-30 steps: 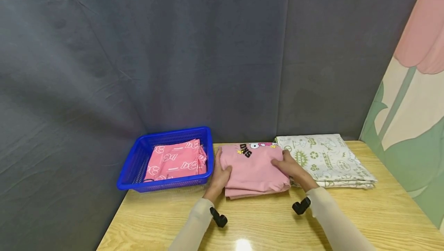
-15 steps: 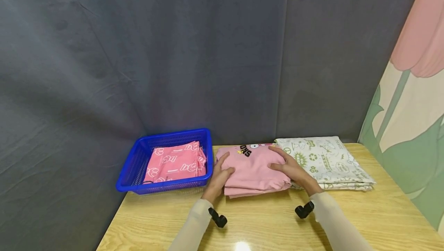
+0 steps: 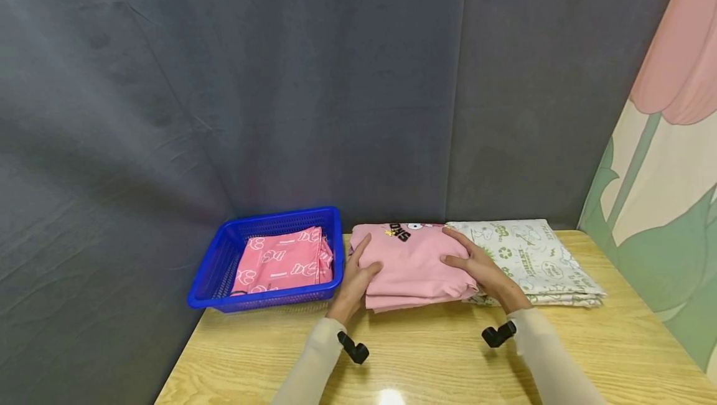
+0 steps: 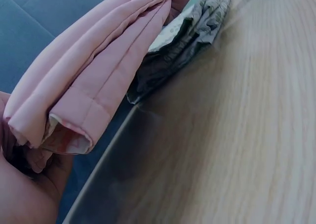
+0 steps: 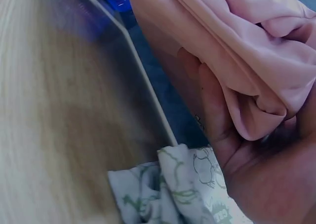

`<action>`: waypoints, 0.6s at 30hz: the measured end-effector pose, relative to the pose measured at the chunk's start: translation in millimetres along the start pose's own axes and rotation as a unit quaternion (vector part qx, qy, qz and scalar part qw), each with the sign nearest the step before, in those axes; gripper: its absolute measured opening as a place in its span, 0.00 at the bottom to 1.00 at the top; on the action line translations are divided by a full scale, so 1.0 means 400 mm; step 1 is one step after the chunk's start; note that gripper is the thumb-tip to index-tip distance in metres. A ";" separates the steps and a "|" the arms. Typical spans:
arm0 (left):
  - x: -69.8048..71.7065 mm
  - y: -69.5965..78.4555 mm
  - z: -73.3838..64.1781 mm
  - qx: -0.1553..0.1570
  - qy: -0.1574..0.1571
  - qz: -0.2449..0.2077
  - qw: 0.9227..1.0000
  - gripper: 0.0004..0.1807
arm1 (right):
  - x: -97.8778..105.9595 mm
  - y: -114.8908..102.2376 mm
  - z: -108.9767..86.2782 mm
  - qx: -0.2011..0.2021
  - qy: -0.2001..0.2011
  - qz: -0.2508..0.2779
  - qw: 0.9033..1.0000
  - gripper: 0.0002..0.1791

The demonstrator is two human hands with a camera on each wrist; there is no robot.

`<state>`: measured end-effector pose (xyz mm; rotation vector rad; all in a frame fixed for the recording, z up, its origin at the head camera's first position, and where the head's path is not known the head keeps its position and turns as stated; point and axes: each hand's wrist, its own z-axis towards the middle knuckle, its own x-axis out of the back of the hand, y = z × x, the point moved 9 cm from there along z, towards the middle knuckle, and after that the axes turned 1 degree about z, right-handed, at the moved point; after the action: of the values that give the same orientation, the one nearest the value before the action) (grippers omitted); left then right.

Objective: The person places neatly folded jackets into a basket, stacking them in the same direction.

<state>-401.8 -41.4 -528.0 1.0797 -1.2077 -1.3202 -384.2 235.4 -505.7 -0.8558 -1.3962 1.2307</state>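
A folded pink cloth [image 3: 414, 268] with dark letters and a cartoon print is held between my two hands at the middle of the head view. My left hand [image 3: 351, 283] grips its left side, thumb on top. On the right side my right hand [image 3: 486, 271] grips it, with fingers underneath in the right wrist view. Both wrist views show the layered pink folds [image 4: 94, 80] raised off the table. Just right of it lies a folded white cloth [image 3: 526, 256] with green print, partly covered by my right hand and the pink cloth.
A blue plastic basket [image 3: 210, 271] stands at the left, with a folded bright pink cloth [image 3: 280, 262] inside. The wooden table [image 3: 426, 361] ends at a dark grey curtain [image 3: 358, 94]. A floral wall panel [image 3: 661, 206] borders the right side.
Both hands have shifted their grip on the pink cloth, and it has risen from the table and moved slightly right. The basket and the white cloth have stayed put.
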 end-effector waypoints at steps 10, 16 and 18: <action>-0.008 0.073 -0.001 -0.014 -0.006 -0.009 1.000 0.44 | 0.022 -0.033 -0.002 0.000 0.003 0.012 1.000 0.45; 0.010 0.110 0.004 -0.023 0.005 -0.023 0.999 0.43 | 0.022 -0.081 -0.002 0.010 0.010 0.006 1.000 0.44; 0.017 0.122 0.006 -0.028 0.006 -0.030 0.999 0.42 | 0.019 -0.095 -0.002 0.014 0.007 0.010 1.000 0.44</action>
<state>-399.8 -47.6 -478.9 1.0887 -1.1300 -1.3835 -380.5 234.4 -467.2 -0.8601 -1.3589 1.2534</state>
